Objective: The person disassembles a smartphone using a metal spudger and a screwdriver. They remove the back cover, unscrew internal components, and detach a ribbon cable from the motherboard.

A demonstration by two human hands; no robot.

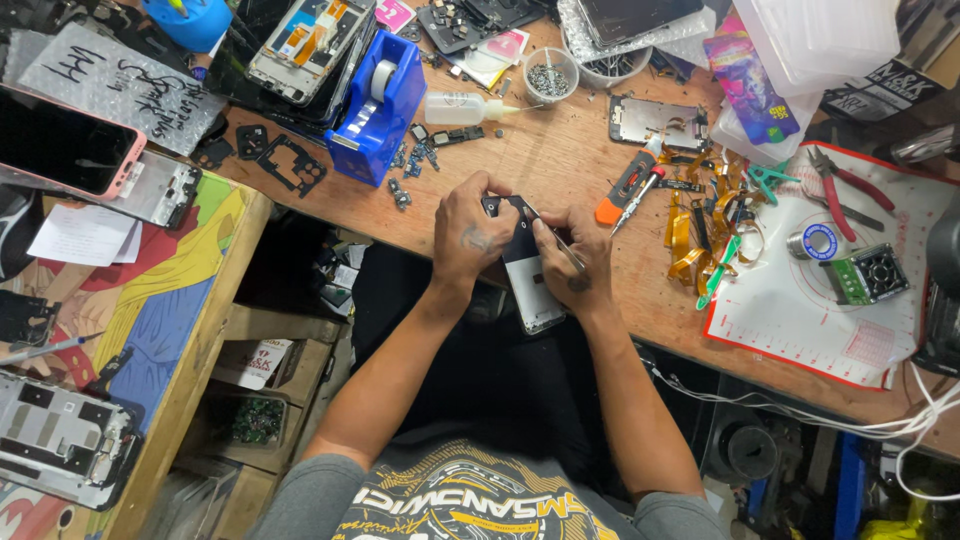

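Smartphone (527,268), opened and stripped of its back, sits at the near edge of the wooden workbench (570,170), half overhanging the person's lap. The left hand (470,235) is closed around its upper end, fingers curled over the top corner. The right hand (580,260) pinches a thin metal tool (566,248), probably tweezers or a fine pick, with its tip laid on the dark upper part of the phone.

Judging by its look, the phone is light, stiff and flat, but fragile: the exposed board and thin connectors would not take pressure, and the smooth frame could slip. The safest hold seems to be along the side edges of the frame, away from the open middle.

Just beyond the hands lies an orange-handled screwdriver (628,185) (its shaft angled toward the phone). Farther back stand a blue tape dispenser (375,105), a small squeeze bottle (462,107) and a round cup of screws (550,78). To the right, a tangle of orange flex cables (695,235) lies near a white work mat (800,310) bearing red-handled pliers (845,190). Another bare phone frame (655,122) rests behind the screwdriver.
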